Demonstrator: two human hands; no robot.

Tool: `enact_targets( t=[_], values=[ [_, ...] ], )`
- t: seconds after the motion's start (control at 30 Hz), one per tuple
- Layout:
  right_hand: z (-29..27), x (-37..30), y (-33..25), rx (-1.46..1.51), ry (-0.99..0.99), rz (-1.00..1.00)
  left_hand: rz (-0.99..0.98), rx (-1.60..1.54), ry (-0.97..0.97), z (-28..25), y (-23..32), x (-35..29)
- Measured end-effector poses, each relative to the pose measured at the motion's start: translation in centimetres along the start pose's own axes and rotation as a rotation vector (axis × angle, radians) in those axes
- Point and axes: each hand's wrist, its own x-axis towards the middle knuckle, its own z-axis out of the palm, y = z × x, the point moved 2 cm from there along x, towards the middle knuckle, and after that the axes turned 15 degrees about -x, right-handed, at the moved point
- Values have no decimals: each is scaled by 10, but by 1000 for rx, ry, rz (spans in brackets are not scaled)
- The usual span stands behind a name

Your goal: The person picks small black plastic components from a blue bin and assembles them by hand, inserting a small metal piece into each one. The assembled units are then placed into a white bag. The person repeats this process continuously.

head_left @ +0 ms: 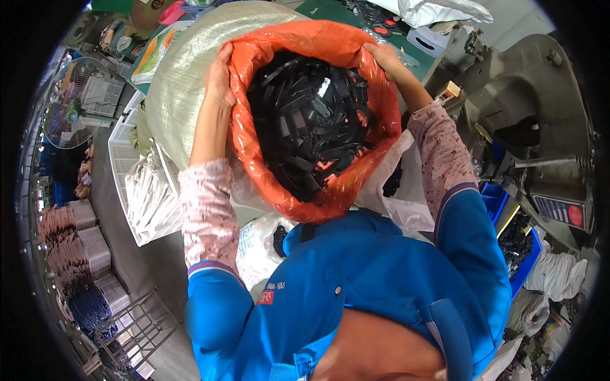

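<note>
At left, a white crate (119,162) is holding pale strips, and a pale sack (181,95) is bulging beside the bag. The left hand (220,75) is clamping the left rim of the orange bag (243,130), which is gaping between both arms. Opening it looks done; black parts (305,120) are filling it, so handling them seems left. The right hand (384,60) is gripping its upper right rim.

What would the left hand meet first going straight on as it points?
Probably the bulging, pale woven plastic sack, which shows just past the left hand; the depth between them is unclear.
</note>
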Motion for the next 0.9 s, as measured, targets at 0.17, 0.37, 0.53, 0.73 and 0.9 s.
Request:
enact_targets(
  t=[0.17, 0.37, 0.53, 0.73, 0.9],
  values=[
    [-18, -66, 16, -500, 424, -269, -132, 372, 154, -64, -16, 47],
    [-28, -205, 25, -398, 655, -541, 620, 957, -27, -1, 7, -40],
    [7, -326, 67, -316, 462, -501, 864, 1520, -711, 50, -47, -151],
    [38, -392, 65, -240, 322, -626, 866, 2164, -384, 3, -44, -64],
    [36, -410, 73, -81, 296, -553, 1094, 1698, -616, 51, -57, -144]
  ],
)
